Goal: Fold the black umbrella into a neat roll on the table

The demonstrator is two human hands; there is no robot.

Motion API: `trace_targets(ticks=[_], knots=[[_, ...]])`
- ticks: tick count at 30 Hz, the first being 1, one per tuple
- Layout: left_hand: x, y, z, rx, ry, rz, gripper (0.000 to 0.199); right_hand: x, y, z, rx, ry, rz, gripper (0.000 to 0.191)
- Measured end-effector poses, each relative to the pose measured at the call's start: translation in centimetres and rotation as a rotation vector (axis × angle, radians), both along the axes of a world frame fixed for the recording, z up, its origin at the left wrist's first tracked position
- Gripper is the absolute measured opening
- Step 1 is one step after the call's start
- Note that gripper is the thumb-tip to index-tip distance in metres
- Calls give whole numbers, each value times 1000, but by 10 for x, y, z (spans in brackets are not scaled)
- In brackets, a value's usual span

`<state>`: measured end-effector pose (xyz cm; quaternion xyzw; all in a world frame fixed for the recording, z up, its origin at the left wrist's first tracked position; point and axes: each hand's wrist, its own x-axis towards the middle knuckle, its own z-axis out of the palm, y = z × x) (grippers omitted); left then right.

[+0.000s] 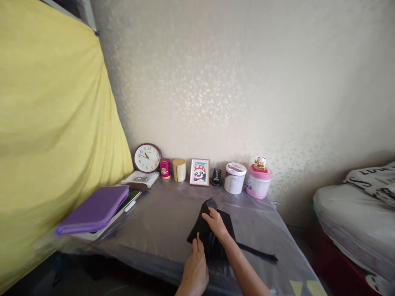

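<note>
Left hand (195, 271): fingers held together and pointing up, tips at the near edge of the black fabric (210, 235); cannot tell whether they pinch it. Right hand (216, 224): open, palm down, fingers lying across the top of the fabric, no closed grip seen.

Fabric lies on the counter (265, 263) directly under the right hand and just beyond the left. Shape roughly triangular, gathered in folds, peak at the far end. A narrow black strap (257, 253) runs from it flat to the right.

Counter top covered with a translucent plastic sheet (160, 234). To the left, a purple zip case (92, 209) rests on a white-edged board.

Far edge, along the wall, left to right: wall clock (147, 158), red tin (165, 168), gold tin (179, 170), framed panda picture (199, 172), small black device (216, 177), white tub (235, 178), pink tub (258, 183) topped by a lucky-cat figurine (260, 163).
</note>
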<state>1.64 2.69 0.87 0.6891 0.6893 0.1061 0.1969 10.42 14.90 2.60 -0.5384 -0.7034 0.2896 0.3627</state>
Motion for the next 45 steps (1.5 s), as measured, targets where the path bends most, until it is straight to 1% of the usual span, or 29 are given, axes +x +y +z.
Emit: trace_targets(ticks=[4, 9, 14, 16, 19, 21, 24, 27, 30, 35, 38, 40, 42, 45], knots=[[0, 0, -2, -12, 6, 1, 63, -8, 2, -2, -42, -98, -4, 25], [-2, 0, -2, -26, 12, 10, 61, -14, 2, 1, -93, -184, -7, 29], [-10, -10, 1, 4, 27, 20, 57, -17, 0, 7, -116, -219, 26, 31], [-14, -17, 5, 18, 68, 35, 56, -17, -1, 8, -119, -220, 74, 27], [-16, -24, 15, 37, 137, 36, 54, -19, -3, 10, -144, -205, 212, 22], [-13, -25, 23, 37, 161, -2, 58, -19, -4, 11, -159, -197, 301, 25], [-7, -19, 32, 28, 180, -59, 71, -17, -6, 14, -153, -208, 367, 26], [-2, -11, 32, 9, 178, -88, 78, -15, -8, 18, -137, -226, 398, 26], [0, -4, 26, -7, 182, -85, 77, -14, -11, 20, -117, -240, 411, 25], [-1, 2, 9, -2, 214, -73, 76, -16, -16, 19, -56, -267, 394, 21], [-1, 4, 2, 30, 224, -65, 78, -12, -20, 17, 6, -243, 430, 23], [0, 4, 3, 24, 224, -58, 80, -7, -25, 16, 90, -211, 442, 21], [0, 4, 6, 5, 210, -50, 79, -1, -29, 14, 195, -175, 423, 21], [0, 6, 11, -8, 193, -35, 79, 9, -28, 7, 342, -145, 416, 25]])
